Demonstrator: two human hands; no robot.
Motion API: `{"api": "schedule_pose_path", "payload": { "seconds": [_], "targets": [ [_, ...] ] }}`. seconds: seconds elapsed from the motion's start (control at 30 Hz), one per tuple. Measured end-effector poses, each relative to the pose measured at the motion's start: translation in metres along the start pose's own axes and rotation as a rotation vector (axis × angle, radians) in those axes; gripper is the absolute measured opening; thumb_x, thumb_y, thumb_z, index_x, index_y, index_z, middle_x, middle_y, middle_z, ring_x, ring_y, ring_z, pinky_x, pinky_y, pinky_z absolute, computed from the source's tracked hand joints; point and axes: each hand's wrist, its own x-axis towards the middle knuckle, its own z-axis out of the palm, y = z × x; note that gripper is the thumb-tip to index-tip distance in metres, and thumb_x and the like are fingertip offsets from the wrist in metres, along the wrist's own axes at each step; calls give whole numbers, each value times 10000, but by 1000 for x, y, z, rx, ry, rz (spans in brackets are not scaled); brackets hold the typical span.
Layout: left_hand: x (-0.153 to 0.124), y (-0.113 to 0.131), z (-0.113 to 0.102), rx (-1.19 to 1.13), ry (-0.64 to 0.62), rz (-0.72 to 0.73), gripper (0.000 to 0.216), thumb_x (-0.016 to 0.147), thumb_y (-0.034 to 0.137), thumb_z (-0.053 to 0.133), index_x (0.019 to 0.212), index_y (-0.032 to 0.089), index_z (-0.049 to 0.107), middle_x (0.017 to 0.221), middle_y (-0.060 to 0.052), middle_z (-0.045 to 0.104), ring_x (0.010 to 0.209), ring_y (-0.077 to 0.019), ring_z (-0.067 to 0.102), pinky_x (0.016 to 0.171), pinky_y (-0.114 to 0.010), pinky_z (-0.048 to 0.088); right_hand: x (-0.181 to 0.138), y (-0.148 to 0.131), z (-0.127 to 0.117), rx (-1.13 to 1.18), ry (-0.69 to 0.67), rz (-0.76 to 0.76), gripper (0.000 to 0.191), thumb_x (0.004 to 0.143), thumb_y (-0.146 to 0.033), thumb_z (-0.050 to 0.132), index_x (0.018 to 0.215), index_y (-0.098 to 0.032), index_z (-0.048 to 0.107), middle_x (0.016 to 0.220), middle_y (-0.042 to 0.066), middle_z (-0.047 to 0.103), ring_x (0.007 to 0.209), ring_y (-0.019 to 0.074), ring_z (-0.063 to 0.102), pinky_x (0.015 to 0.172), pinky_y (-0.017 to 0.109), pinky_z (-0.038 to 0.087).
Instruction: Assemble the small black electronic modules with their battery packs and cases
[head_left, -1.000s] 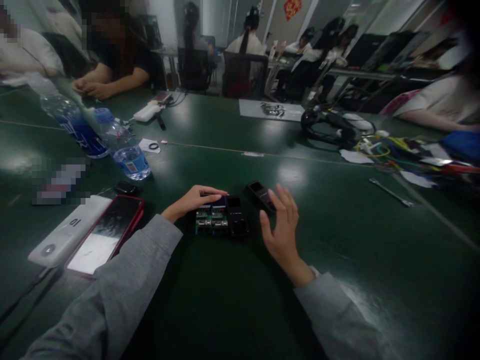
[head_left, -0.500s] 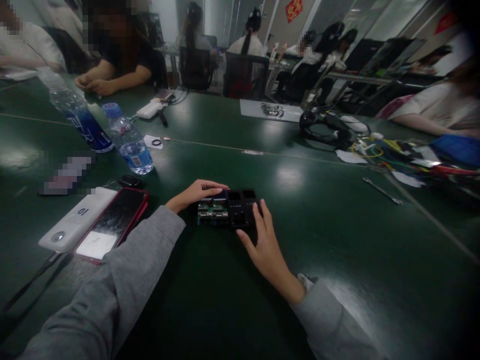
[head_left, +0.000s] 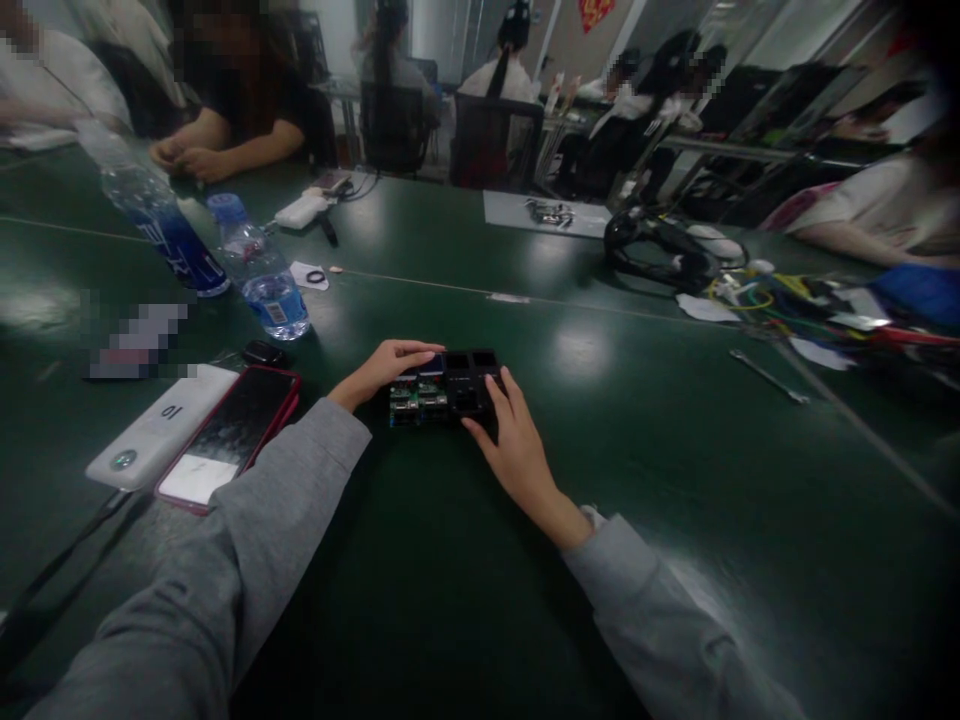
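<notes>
Two small green circuit boards with dark little screens at their far end lie side by side on the dark green table. Against their right side sits a black plastic case with square openings. My left hand is closed on the far left corner of the boards, its fingers over their screen end. Around the right side of the black case curves my right hand. Its fingers touch the right edge, and its thumb lies at the near edge. The undersides of the pieces are hidden.
To the left lie a red-cased phone, a white power bank and another phone. Two water bottles stand behind them. A wrench and tangled wires are at right. People sit around the room.
Both hands and the boards with the case have shifted a little away from me and slightly left. My right hand has closed in on the case.
</notes>
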Motion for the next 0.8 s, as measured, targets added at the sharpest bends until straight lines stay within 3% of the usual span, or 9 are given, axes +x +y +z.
{"api": "schedule_pose_path", "payload": {
  "seconds": [0.3, 0.47, 0.6, 0.7, 0.73, 0.8],
  "targets": [
    [-3, 3, 4, 38, -6, 24, 439, 836, 427, 688, 1199, 181, 713, 1201, -112, 720, 1087, -225, 658, 972, -374, 476, -1, 3, -2, -40, -14, -98, 671, 1005, -512, 449, 1580, -338, 149, 1655, 26, 106, 1516, 290, 111, 1193, 584, 271],
    [0, -2, 2, 12, 49, 68, 454, 917, 496, 551, 1181, 162, 708, 1243, -127, 699, 1117, -234, 652, 997, -391, 472, -1, -6, -10, -33, 187, -75, 633, 1027, -456, 398, 1578, -328, 115, 1649, 32, 139, 1514, 280, 116, 1199, 591, 222],
    [-6, 14, -2, 213, 290, 276, 427, 965, 468, 463, 1136, 157, 699, 1216, -111, 704, 1130, -226, 633, 1037, -412, 439, -4, -11, -15, 23, 275, -38, 583, 1035, -411, 366, 1565, -316, 143, 1628, 61, 188, 1497, 275, 181, 1194, 582, 225],
    [-26, 42, 13, 521, 514, 492, 391, 992, 434, 416, 1050, 181, 709, 1115, -87, 716, 1085, -217, 616, 1016, -410, 427, -4, -6, -15, 114, 369, 8, 525, 1039, -388, 342, 1538, -287, 214, 1568, 97, 285, 1461, 266, 263, 1178, 566, 263],
    [-35, 50, 23, 636, 518, 573, 378, 992, 418, 417, 980, 181, 711, 1050, -87, 718, 1051, -217, 612, 994, -402, 431, -3, -3, -14, 151, 414, 31, 505, 1039, -386, 337, 1522, -275, 244, 1536, 108, 322, 1442, 262, 296, 1169, 556, 282],
    [-53, 58, 52, 871, 404, 706, 366, 985, 382, 425, 835, 181, 691, 908, -91, 704, 941, -214, 610, 896, -381, 454, -1, 5, -12, 221, 498, 93, 466, 1039, -389, 329, 1482, -248, 300, 1473, 127, 382, 1393, 252, 362, 1146, 536, 321]
  ]
}}
